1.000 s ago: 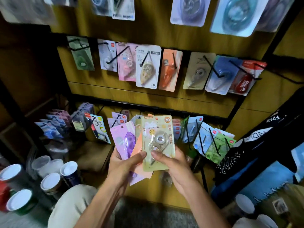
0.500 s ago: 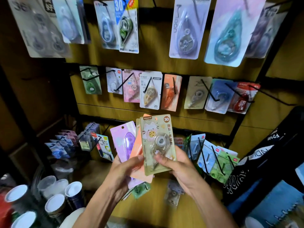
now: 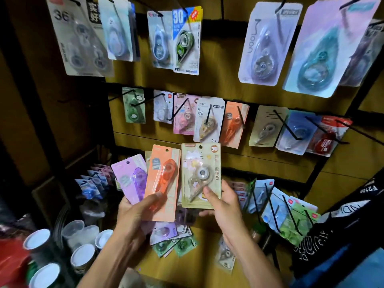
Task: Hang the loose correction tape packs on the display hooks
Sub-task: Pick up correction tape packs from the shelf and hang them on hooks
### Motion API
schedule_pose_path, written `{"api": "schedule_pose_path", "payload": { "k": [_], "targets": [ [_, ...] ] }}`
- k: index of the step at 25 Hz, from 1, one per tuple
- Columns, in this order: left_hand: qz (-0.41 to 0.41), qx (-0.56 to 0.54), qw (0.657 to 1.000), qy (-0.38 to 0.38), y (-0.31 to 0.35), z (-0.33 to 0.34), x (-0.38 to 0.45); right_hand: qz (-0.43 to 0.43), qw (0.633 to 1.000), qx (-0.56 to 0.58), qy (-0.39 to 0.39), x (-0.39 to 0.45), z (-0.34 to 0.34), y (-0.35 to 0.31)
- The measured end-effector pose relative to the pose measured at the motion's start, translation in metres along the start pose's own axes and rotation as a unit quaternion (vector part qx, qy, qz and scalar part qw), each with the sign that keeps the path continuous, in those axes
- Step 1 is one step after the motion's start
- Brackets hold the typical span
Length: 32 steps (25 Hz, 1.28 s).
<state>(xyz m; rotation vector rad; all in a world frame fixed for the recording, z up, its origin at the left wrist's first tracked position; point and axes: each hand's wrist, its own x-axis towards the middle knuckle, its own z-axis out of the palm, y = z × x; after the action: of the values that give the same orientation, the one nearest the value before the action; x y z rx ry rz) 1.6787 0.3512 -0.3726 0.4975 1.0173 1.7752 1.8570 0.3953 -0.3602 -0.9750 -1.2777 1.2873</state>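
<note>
Cream correction tape pack (image 3: pixel 201 175): upright, pinched in my right hand (image 3: pixel 223 206); matching hook (image 3: pixel 208 113) at twelve o'clock. My left hand (image 3: pixel 133 213) grips the others.

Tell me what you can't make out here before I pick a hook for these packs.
Head view only:
- Packs behind the orange pack in the left hand: covered, count unclear.
- Right hand fingers: hidden behind the yellow pack.
- Top-row hooks: cut off by the top edge.
- Loose packs on the shelf: blurred, partly behind the hands.
</note>
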Motion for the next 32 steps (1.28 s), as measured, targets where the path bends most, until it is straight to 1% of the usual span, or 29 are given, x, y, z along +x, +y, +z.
{"api": "schedule_pose_path", "payload": {
  "k": [2, 4, 6, 8, 10, 13, 17, 19, 21, 24, 26, 32],
  "targets": [
    [0.003, 0.022, 0.999, 0.028, 0.009, -0.019, 0.007, -0.035, 0.997, -0.069, -0.006, 0.002, 0.012, 0.001],
    [0.011, 0.070, 0.995, 0.065, 0.013, -0.037, 0.016, -0.072, 0.994, -0.078, -0.027, 0.007, 0.027, -0.005],
    [0.013, 0.090, 0.992, 0.086, 0.015, -0.050, 0.022, -0.095, 0.992, -0.066, -0.043, 0.018, 0.046, -0.015],
    [0.010, 0.086, 0.992, 0.091, 0.016, -0.056, 0.025, -0.106, 0.992, -0.059, -0.039, 0.030, 0.064, -0.024],
    [0.007, 0.083, 0.993, 0.087, 0.018, -0.058, 0.026, -0.102, 0.993, -0.058, -0.016, 0.038, 0.076, -0.029],
    [0.010, 0.090, 0.992, 0.083, 0.016, -0.059, 0.029, -0.093, 0.994, -0.056, 0.021, 0.037, 0.081, -0.030],
    [0.006, 0.094, 0.993, 0.073, 0.012, -0.057, 0.035, -0.095, 0.994, -0.041, 0.034, 0.030, 0.081, -0.027],
    [0.005, 0.086, 0.994, 0.068, 0.012, -0.055, 0.036, -0.079, 0.994, -0.058, 0.041, 0.033, 0.083, -0.029],
    [0.003, 0.080, 0.995, 0.064, 0.014, -0.052, 0.037, -0.035, 0.995, -0.073, 0.061, 0.047, 0.087, -0.031],
    [0.004, 0.079, 0.995, 0.059, 0.020, -0.050, 0.042, 0.065, 0.993, -0.011, 0.095, 0.080, 0.096, -0.038],
    [0.006, 0.078, 0.995, 0.056, 0.025, -0.049, 0.046, 0.108, 0.988, 0.033, 0.102, 0.107, 0.103, -0.046],
    [0.009, 0.095, 0.995, 0.039, 0.033, -0.050, 0.064, 0.146, 0.980, 0.028, 0.130, 0.183, 0.110, -0.055]
  ]
}}
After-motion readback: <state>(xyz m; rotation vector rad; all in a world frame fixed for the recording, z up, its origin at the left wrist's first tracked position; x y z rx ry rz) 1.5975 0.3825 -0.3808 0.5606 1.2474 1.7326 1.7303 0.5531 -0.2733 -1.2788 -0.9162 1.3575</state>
